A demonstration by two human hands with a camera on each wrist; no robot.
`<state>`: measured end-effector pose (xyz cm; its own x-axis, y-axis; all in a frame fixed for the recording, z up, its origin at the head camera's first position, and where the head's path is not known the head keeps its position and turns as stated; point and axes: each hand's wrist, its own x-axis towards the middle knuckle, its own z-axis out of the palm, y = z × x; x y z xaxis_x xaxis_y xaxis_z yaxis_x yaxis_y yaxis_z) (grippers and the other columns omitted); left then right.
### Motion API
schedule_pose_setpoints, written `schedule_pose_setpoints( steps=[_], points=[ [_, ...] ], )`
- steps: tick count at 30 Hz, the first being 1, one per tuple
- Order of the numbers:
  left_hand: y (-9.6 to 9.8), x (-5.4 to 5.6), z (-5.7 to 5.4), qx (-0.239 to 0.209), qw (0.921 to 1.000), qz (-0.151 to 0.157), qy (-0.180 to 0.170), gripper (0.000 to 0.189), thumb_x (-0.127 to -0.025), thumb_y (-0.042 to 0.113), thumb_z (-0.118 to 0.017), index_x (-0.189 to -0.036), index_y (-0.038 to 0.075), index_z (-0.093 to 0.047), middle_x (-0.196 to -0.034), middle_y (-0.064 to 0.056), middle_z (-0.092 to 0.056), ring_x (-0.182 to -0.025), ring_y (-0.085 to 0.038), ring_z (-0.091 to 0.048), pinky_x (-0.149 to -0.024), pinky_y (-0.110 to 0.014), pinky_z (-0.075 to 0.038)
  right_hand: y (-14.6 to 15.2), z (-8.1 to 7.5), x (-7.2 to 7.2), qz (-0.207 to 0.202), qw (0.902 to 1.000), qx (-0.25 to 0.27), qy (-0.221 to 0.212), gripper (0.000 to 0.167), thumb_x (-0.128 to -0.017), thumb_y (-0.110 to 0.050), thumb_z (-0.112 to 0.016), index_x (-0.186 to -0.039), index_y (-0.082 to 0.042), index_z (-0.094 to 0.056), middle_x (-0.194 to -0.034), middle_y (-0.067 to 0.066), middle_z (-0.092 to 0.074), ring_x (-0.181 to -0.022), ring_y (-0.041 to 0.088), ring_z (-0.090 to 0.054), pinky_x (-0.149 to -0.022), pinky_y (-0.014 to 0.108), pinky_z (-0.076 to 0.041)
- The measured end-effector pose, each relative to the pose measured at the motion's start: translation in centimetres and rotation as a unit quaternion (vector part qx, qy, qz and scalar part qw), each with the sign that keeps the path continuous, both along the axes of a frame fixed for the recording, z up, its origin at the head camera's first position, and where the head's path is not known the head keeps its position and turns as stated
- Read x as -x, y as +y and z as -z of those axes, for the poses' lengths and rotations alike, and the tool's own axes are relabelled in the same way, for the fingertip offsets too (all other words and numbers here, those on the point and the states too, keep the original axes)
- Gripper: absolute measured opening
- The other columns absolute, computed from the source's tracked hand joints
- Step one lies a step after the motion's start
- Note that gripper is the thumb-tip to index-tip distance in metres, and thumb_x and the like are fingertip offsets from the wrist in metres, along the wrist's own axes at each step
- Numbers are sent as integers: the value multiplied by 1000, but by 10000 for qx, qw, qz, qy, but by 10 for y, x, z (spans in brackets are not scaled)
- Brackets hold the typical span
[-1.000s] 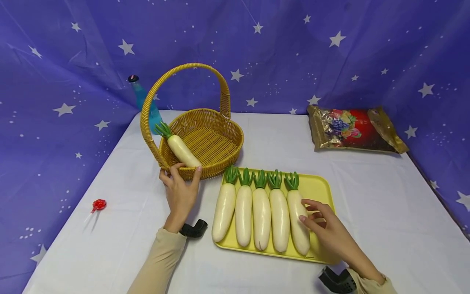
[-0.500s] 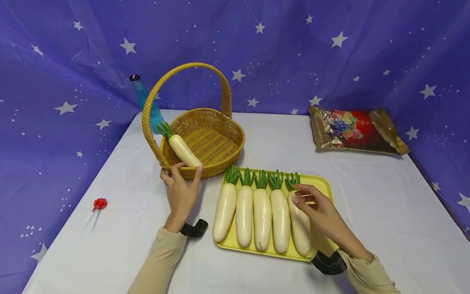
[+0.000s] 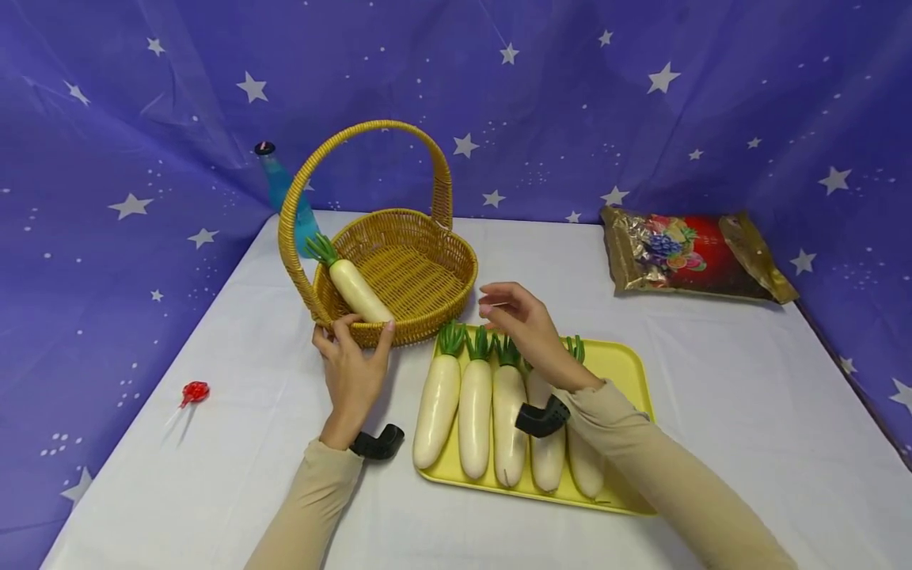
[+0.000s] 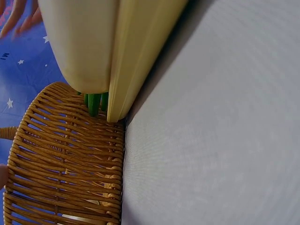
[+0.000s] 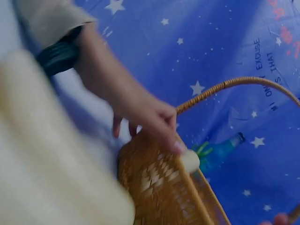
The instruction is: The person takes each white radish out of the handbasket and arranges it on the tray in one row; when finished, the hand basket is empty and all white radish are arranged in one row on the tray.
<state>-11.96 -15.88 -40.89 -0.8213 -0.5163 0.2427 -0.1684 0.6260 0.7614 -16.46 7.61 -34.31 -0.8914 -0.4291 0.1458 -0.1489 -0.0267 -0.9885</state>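
Note:
My left hand (image 3: 354,372) grips the near rim of a wicker basket (image 3: 435,321), its thumb close to the root end of a white daikon radish (image 3: 359,293). That radish leans inside the basket, green leaves over the left side. My right hand (image 3: 530,328), fingers loosely bent and holding nothing, hovers above the leafy ends of several more daikons (image 3: 436,412) lined up on a yellow tray (image 3: 620,364). Its forearm hides parts of the rightmost ones. In the right wrist view the left hand (image 5: 136,103) is at the basket rim, with blurred daikons (image 5: 56,140) up close.
A blue bottle (image 3: 305,226) stands behind the basket's left side. On the left of the white-clothed table lies a red lollipop (image 3: 195,392). A gold and red snack bag (image 3: 691,253) lies at the back right. A starry purple cloth (image 3: 541,103) hangs behind.
My right hand has left the rightmost daikon, moving up and left over the tray toward the basket with nothing in it. My left hand has stayed on the basket rim.

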Motion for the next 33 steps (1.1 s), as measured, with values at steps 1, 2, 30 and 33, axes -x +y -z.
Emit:
schedule_pose_setpoints(
  steps=[1, 2, 30, 33],
  points=[
    [0, 0, 0, 3, 10000, 5, -2, 61, -79, 61, -55, -117, 16, -40, -137, -31, -10, -110, -51, -43, -72, -53, -41, -10, -1, 6, -108, 9998, 162, -81, 35, -93, -16, -51, -125, -3, -44, -122, 24, -44, -106, 26, -52, -92, 44, -44],
    [-1, 0, 0, 6, 10000, 8, 5, 60, -79, 61, -55, -117, 16, -40, -137, -31, -10, -111, -51, -42, -73, -53, -41, -20, -2, 11, -214, 9991, 338, -160, 37, -93, -15, -50, -127, -2, -42, -123, 26, -42, -107, 30, -51, -93, 46, -43],
    [0, 1, 0, 207, 9997, -103, -30, 61, -79, 64, -52, -115, 16, -42, -138, -30, -12, -109, -51, -44, -77, -53, -42, -160, 13, 80, -963, 9847, -1114, -936, 55, -92, -38, -49, -140, -17, -33, -145, 6, -33, -130, 26, -38, -98, 49, -38],
    [0, 1, 0, 204, 9997, -100, -14, 60, -79, 63, -53, -115, 16, -41, -139, -30, -12, -111, -51, -42, -77, -54, -42, -162, 12, 81, -1179, 9777, -1303, -1151, 60, -92, -46, -45, -143, -20, -27, -150, 2, -24, -134, 25, -30, -98, 52, -36]
  ],
)
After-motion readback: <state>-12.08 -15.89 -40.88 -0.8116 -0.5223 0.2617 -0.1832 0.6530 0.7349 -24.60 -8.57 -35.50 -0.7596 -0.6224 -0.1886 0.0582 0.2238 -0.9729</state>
